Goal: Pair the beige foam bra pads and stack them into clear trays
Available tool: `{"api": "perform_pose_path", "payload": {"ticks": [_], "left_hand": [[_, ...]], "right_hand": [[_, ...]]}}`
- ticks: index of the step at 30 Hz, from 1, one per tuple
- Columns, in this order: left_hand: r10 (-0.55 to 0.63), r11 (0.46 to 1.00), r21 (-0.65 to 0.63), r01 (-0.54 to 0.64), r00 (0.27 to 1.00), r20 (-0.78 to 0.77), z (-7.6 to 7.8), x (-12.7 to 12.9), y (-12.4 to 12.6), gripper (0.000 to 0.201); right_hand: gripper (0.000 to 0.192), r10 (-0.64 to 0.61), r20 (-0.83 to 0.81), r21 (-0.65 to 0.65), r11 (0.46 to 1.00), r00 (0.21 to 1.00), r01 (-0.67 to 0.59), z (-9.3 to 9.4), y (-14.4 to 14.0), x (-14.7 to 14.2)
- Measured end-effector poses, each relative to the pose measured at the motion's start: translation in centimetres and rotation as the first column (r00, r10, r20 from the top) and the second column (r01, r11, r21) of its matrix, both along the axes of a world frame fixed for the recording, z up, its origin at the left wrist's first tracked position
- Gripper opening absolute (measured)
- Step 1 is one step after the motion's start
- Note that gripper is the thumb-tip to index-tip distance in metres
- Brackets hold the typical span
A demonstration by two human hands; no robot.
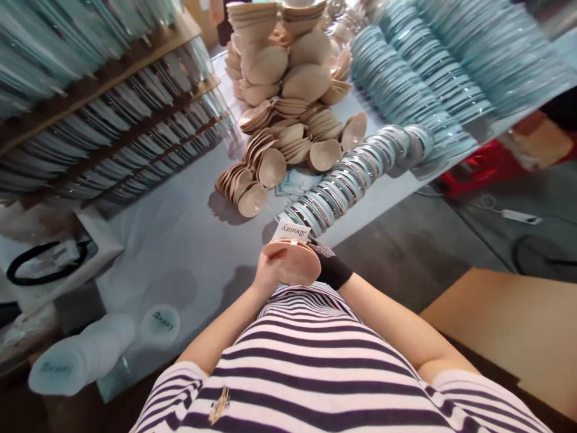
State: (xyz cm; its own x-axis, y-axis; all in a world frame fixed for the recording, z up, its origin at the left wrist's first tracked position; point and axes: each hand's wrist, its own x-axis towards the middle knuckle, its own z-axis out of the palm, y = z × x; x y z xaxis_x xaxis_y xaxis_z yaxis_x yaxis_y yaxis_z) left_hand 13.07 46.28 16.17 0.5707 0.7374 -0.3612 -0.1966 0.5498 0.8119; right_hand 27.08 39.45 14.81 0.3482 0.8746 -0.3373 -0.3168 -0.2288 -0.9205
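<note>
Close in front of my striped shirt I hold a beige moulded cup [293, 263] with both hands. My left hand [267, 273] is bare and grips the cup's left edge. On the cup's right side is my right hand [325, 257], in a black fingerless glove. A white printed label [291, 231] stands at the cup's far edge. Just beyond lie a curved row of teal-and-white stacked pieces [347, 183] and a big pile of beige cups [288, 102].
The pale blue table [180, 240] carries the pile. Wooden shelves [112, 120] full of packed flat items stand at the left, with more teal stacks [433, 72] at the back right. White labelled bags [81, 355] lie lower left. A cardboard box [509, 319], a red crate [478, 168] and a power strip [520, 216] are on the right.
</note>
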Motion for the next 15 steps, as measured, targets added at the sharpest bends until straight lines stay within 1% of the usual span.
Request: {"api": "perform_pose_path", "payload": {"ticks": [1, 2, 3, 4, 5, 6, 7, 8, 9, 10, 11, 12, 13, 14, 15], "left_hand": [[-0.037, 0.998, -0.057, 0.035, 0.999, -0.028, -0.1, 0.4, -0.2, 0.039], [-0.076, 0.993, -0.099, 0.071, 0.996, -0.053, -0.2, 0.9, -0.2, 0.043], [-0.112, 0.987, -0.122, 0.103, 0.991, -0.071, -0.4, 1.4, -0.1, 0.046], [-0.148, 0.981, -0.135, 0.137, 0.985, -0.082, -0.7, 1.8, 0.1, 0.050], [-0.194, 0.973, -0.144, 0.180, 0.977, -0.090, -0.9, 2.2, 0.5, 0.054], [-0.243, 0.962, -0.153, 0.226, 0.965, -0.099, -1.1, 2.6, 0.8, 0.059], [-0.291, 0.948, -0.168, 0.271, 0.951, -0.106, -1.2, 3.0, 1.1, 0.063], [-0.341, 0.928, -0.194, 0.317, 0.934, -0.108, -1.3, 3.4, 1.3, 0.064], [-0.395, 0.902, -0.230, 0.365, 0.914, -0.098, -1.3, 3.8, 1.3, 0.064], [-0.442, 0.872, -0.265, 0.410, 0.894, -0.070, -1.2, 4.3, 1.2, 0.064], [-0.476, 0.846, -0.287, 0.449, 0.879, -0.029, -1.1, 4.7, 0.9, 0.065], [-0.495, 0.830, -0.287, 0.479, 0.868, 0.016, -0.9, 5.2, 0.5, 0.069], [-0.500, 0.828, -0.261, 0.495, 0.864, 0.053, -0.9, 5.7, 0.1, 0.071], [-0.484, 0.847, -0.213, 0.488, 0.872, 0.073, -0.8, 6.1, -0.4, 0.073], [-0.444, 0.879, -0.154, 0.451, 0.893, 0.080, -0.8, 6.5, -0.8, 0.075]], "right_hand": [[0.043, -0.108, -0.026, -0.016, 0.994, 0.994, 0.108, 0.0, -0.8, 0.5], [0.042, -0.239, -0.017, -0.014, 0.971, 0.971, 0.239, 0.3, -1.6, 1.5], [0.041, -0.353, 0.025, 0.004, 0.936, 0.935, 0.353, 1.0, -2.3, 2.8], [0.041, -0.413, 0.097, 0.030, 0.911, 0.906, 0.412, 1.9, -3.0, 4.2], [0.039, -0.398, 0.195, 0.056, 0.917, 0.897, 0.394, 3.1, -3.6, 5.7], [0.037, -0.270, 0.317, 0.048, 0.962, 0.909, 0.269, 4.4, -4.0, 7.0], [0.033, -0.054, 0.441, -0.010, 0.998, 0.896, 0.065, 5.8, -4.3, 8.1], [0.029, 0.186, 0.555, -0.108, 0.982, 0.811, -0.152, 7.0, -4.3, 8.7], [0.024, 0.410, 0.637, -0.246, 0.911, 0.653, -0.332, 8.1, -4.0, 8.9], [0.020, 0.563, 0.683, -0.395, 0.820, 0.465, -0.414, 8.9, -3.5, 8.8], [0.018, 0.656, 0.697, -0.529, 0.743, 0.290, -0.411, 9.5, -2.8, 8.5], [0.020, 0.706, 0.689, -0.627, 0.693, 0.161, -0.355, 9.8, -2.0, 8.1], [0.024, 0.722, 0.686, -0.678, 0.679, 0.089, -0.282, 9.8, -1.3, 7.6], [0.028, 0.717, 0.695, -0.692, 0.688, 0.059, -0.217, 9.5, -0.8, 7.3], [0.032, 0.682, 0.729, -0.667, 0.726, 0.060, -0.168, 9.1, -0.7, 7.2]]}}
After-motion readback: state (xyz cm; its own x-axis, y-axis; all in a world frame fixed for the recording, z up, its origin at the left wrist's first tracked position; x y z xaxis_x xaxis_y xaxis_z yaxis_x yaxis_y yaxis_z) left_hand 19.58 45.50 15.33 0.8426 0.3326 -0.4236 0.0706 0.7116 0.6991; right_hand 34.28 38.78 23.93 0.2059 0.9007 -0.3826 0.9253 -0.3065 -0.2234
